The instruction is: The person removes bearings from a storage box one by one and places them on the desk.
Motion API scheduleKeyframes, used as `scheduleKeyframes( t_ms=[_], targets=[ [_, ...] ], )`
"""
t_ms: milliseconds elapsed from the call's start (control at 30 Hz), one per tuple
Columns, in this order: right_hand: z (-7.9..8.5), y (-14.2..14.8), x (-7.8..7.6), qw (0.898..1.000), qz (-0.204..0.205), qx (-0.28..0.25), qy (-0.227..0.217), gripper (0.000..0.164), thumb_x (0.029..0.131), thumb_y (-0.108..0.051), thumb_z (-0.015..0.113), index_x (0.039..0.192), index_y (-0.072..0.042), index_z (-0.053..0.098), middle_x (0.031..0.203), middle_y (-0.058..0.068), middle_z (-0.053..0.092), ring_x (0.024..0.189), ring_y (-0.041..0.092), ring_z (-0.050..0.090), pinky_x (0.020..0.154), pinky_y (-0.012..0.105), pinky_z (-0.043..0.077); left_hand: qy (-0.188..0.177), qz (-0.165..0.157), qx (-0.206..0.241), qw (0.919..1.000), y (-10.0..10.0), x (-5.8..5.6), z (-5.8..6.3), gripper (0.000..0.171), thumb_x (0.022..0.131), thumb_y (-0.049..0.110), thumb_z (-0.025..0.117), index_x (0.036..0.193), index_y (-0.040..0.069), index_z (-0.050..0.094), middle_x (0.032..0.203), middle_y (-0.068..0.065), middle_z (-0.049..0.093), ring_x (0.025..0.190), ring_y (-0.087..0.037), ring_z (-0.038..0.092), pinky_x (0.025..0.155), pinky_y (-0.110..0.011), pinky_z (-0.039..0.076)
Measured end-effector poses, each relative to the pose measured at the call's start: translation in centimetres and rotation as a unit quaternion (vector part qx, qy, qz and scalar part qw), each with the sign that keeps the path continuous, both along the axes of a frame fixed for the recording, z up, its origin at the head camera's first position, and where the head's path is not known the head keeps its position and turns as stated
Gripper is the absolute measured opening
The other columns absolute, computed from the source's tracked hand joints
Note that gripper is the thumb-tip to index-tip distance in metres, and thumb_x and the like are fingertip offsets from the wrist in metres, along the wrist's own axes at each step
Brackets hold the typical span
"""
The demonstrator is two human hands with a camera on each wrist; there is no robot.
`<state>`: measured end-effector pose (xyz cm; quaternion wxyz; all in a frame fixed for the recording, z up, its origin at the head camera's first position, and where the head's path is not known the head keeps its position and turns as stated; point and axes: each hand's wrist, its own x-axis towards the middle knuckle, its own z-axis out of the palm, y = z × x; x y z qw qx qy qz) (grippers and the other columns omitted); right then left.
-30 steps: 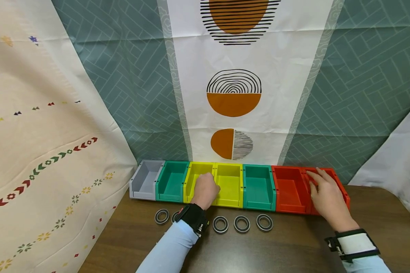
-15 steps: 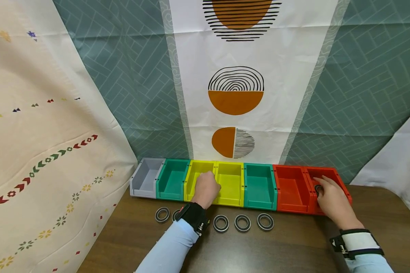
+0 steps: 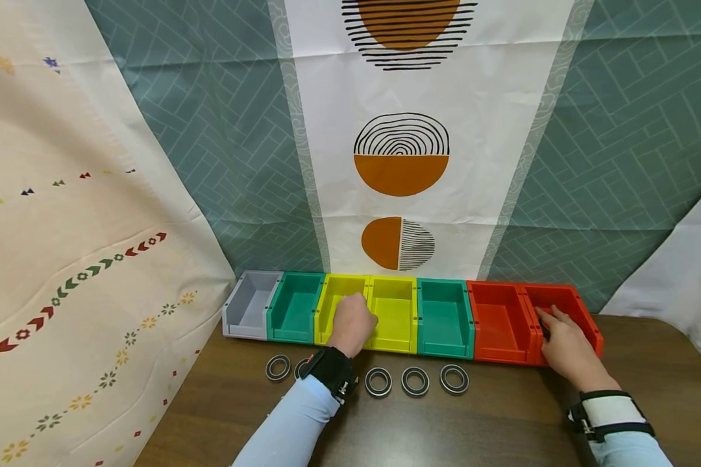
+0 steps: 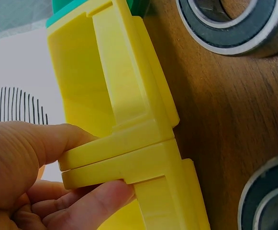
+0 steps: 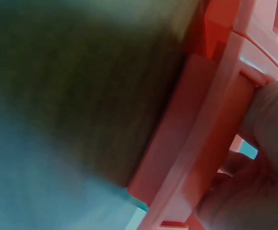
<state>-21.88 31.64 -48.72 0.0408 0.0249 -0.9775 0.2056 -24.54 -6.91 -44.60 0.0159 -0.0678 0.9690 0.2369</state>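
Observation:
My left hand [image 3: 352, 324] pinches the adjoining side walls of the left yellow bin [image 3: 333, 285] and the right yellow bin [image 3: 394, 319]. In the left wrist view the thumb [image 4: 57, 143] lies on one wall, with the fingers [image 4: 100, 203] against the other. My right hand [image 3: 569, 347] is inside the rightmost red bin [image 3: 563, 297], holding a bearing [image 3: 544, 329] by its edge. Only a dark sliver of that bearing shows between thumb and fingers. The right wrist view shows the hand over the red bin's front wall [image 5: 220, 124]; the bearing is hidden there.
The bin row continues with grey [image 3: 254, 305], green [image 3: 296, 308], a second green [image 3: 444, 318] and another red bin [image 3: 498, 321]. Several bearings [image 3: 378, 383] lie on the wooden table [image 3: 432, 431] before it, one partly behind the left wrist. Patterned cloth [image 3: 403, 253] hangs behind.
My right hand has gone from the divider between the red bins into the rightmost one, where a bearing came into sight in its fingers, then turned mostly out of view. The left hand stays put.

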Motion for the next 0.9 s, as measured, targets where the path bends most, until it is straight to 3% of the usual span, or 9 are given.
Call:
scheduleKeyframes(
  t_ms=[233,400,600,767,900],
  targets=[
    [0.4,0.5,-0.6,0.997,0.018,-0.005,-0.081,0.076,0.074,0.000,0.054,0.143,0.002,0.023,0.142,0.041,0.012,0.127,0.058,0.020,0.095,0.068,0.026,0.002,0.000,0.005,1.0000,-0.2,0.1,-0.1,0.020,0.080,0.019,0.070,0.090,0.002,0.065,0.067,-0.005,0.057,0.057,-0.018,0.053,0.049,-0.024,0.040],
    [0.6,0.8,-0.8,0.993,0.019,-0.011,-0.113,0.079,0.074,-0.001,0.055,0.144,0.002,0.019,0.142,0.042,0.010,0.126,0.059,0.020,0.093,0.067,0.030,0.002,0.000,0.007,1.0000,-0.2,0.1,-0.1,0.021,0.080,0.019,0.070,0.091,0.002,0.065,0.069,-0.005,0.057,0.058,-0.018,0.053,0.049,-0.024,0.040],
    [0.7,0.8,-0.8,0.992,0.013,-0.013,-0.123,0.076,0.075,-0.003,0.056,0.143,0.004,0.023,0.140,0.043,0.017,0.126,0.058,0.021,0.097,0.068,0.022,0.008,-0.003,-0.002,1.0000,-0.1,0.0,-0.1,0.021,0.079,0.020,0.070,0.090,0.002,0.065,0.068,-0.005,0.057,0.058,-0.018,0.053,0.049,-0.023,0.039],
    [1.0,0.6,-0.7,0.994,0.006,0.009,-0.104,0.069,0.075,-0.007,0.060,0.137,0.008,0.033,0.133,0.041,0.033,0.118,0.056,0.034,0.094,0.067,0.029,0.011,-0.005,-0.006,0.9999,0.0,0.1,0.0,0.020,0.079,0.020,0.070,0.089,0.002,0.065,0.067,-0.004,0.057,0.058,-0.017,0.052,0.048,-0.023,0.038],
    [1.4,0.4,-0.7,0.995,-0.001,0.024,-0.096,0.063,0.074,-0.009,0.063,0.130,0.011,0.042,0.120,0.039,0.046,0.099,0.048,0.048,0.088,0.063,0.037,0.012,-0.005,-0.003,0.9999,0.0,0.2,0.1,0.021,0.080,0.020,0.070,0.089,0.002,0.064,0.066,-0.004,0.056,0.056,-0.017,0.052,0.048,-0.023,0.038]
  ],
)
